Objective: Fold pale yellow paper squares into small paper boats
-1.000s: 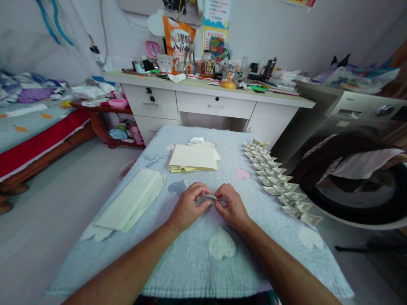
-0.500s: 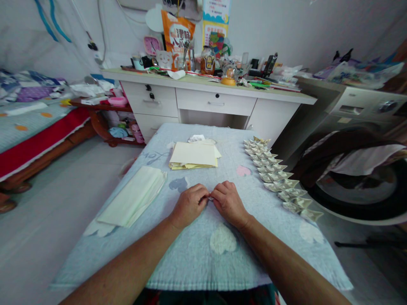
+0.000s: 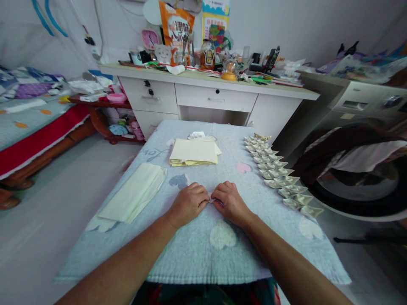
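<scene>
Surface: pale-blue heart-print cloth (image 3: 187, 260)
Grip: left hand (image 3: 188, 201), right hand (image 3: 231, 202), fingers pinched on small grey-white folded paper (image 3: 212, 197), mid-cloth, partly hidden
Ahead: cream rectangular paper stack (image 3: 193, 149)
Left: pale-green folded sheets (image 3: 133, 192)
Right: grey-white folded-paper boats (image 3: 276, 173)

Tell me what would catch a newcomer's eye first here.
Probably the folded paper pieces lined along the right side of the cloth. Next, the left hand and right hand, pinching a small pale piece near the cloth's middle; then the bright orange bag on the desk behind.
</scene>
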